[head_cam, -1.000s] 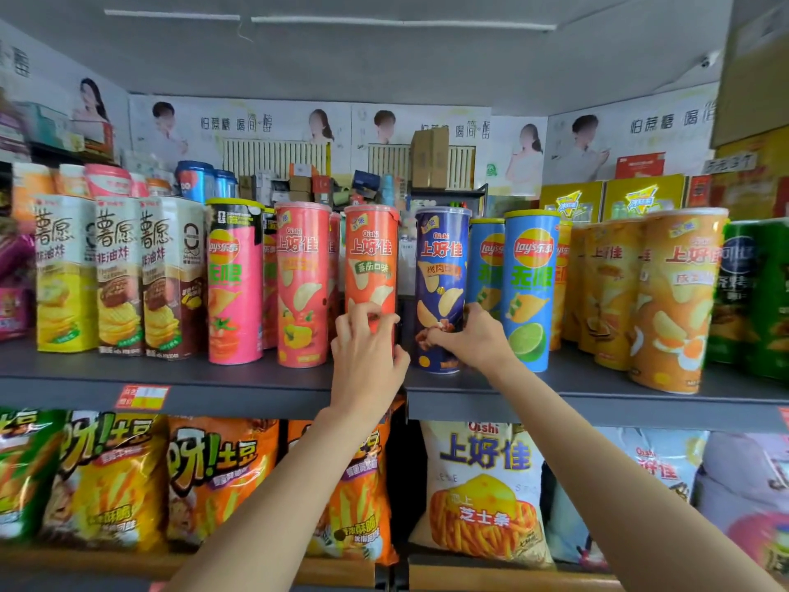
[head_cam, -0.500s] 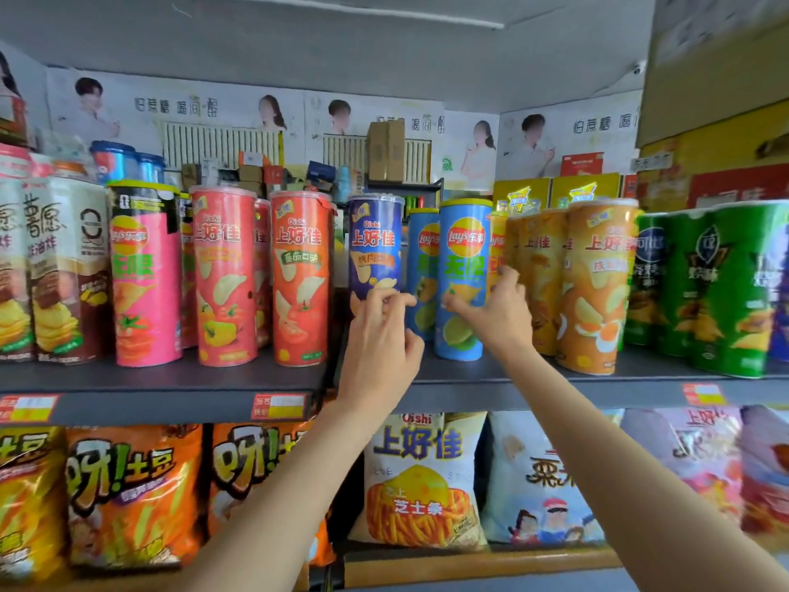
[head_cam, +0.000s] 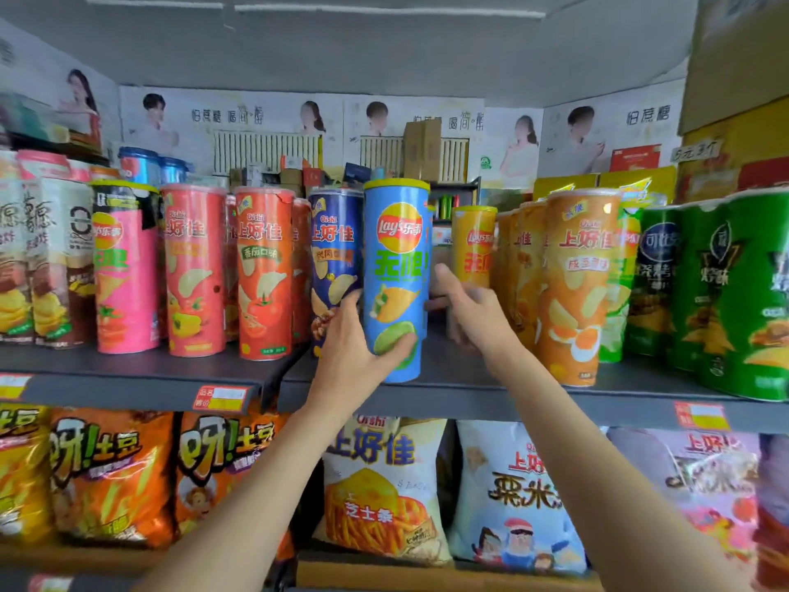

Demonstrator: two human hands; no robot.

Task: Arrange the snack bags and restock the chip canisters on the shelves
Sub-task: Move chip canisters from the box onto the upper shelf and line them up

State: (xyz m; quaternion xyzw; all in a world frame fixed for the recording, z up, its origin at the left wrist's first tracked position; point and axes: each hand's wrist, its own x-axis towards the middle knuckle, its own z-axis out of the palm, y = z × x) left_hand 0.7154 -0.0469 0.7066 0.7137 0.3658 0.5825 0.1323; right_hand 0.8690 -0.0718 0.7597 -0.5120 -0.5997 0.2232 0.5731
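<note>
My left hand (head_cam: 356,356) grips the lower part of a blue Lay's canister (head_cam: 397,258) that stands at the front of the dark upper shelf (head_cam: 128,384), beside a navy Oishi canister (head_cam: 331,249). My right hand (head_cam: 467,311) reaches into the gap to the right of it, with fingers curled in front of a yellow Lay's canister (head_cam: 471,245) set further back. A second blue canister behind is mostly hidden. Whether the right hand holds anything is unclear. Snack bags fill the shelf below, among them a white Oishi bag (head_cam: 380,484).
Pink and red Oishi canisters (head_cam: 194,271) stand left of the navy one. Orange canisters (head_cam: 576,284) and green canisters (head_cam: 743,292) crowd the right. Orange potato-stick bags (head_cam: 106,476) sit lower left. Price tags (head_cam: 222,397) hang on the shelf edge.
My left hand left the navy canister and took hold of the blue Lay's canister, which now stands further forward. My right hand slid off it into the gap behind.
</note>
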